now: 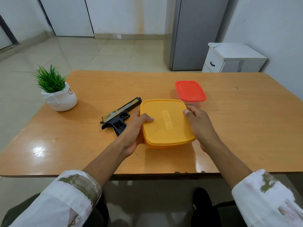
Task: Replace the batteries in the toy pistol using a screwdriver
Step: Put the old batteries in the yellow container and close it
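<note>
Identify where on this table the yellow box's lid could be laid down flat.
Bare patches: the right side beyond the right hand and red-lidded box, and the near-left corner before the toy pistol. Crowded: the middle, around the yellow box.

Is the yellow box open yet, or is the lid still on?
Shut. The yellow box has its lid seated flat all round, with the left hand and right hand gripping its sides. Its contents cannot be seen.
</note>
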